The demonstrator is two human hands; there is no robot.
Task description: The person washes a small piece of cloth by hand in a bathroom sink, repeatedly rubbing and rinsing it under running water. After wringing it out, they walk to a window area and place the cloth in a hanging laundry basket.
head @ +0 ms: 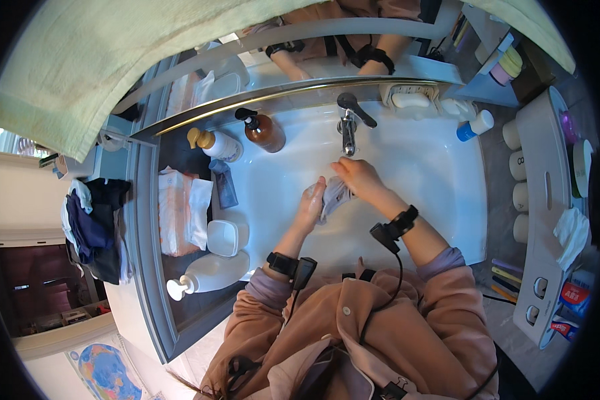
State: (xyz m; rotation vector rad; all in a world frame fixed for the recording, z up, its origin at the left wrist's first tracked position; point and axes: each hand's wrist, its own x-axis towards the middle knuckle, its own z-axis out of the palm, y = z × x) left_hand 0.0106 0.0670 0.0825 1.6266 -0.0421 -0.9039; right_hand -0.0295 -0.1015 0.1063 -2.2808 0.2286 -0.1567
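Note:
A wet, light grey cloth (334, 196) is stretched between my two hands over the white sink (420, 220). My left hand (311, 206) grips its left end, thumb on top. The cloth's other end is in my right hand (362, 179), which bends over it just below the spout of the metal faucet (348, 135). Whether water is running cannot be made out clearly. The faucet's dark lever (356, 109) points to the right. Part of the cloth is hidden by my fingers.
Left of the basin stand a brown pump bottle (266, 134), a white pump bottle (225, 146), a tube (224, 184), a tissue pack (172, 215) and a plastic tub (223, 238). A soap dish (411, 101) sits behind right. The toothbrush holder (542, 225) stands right; a towel (80, 65) hangs above.

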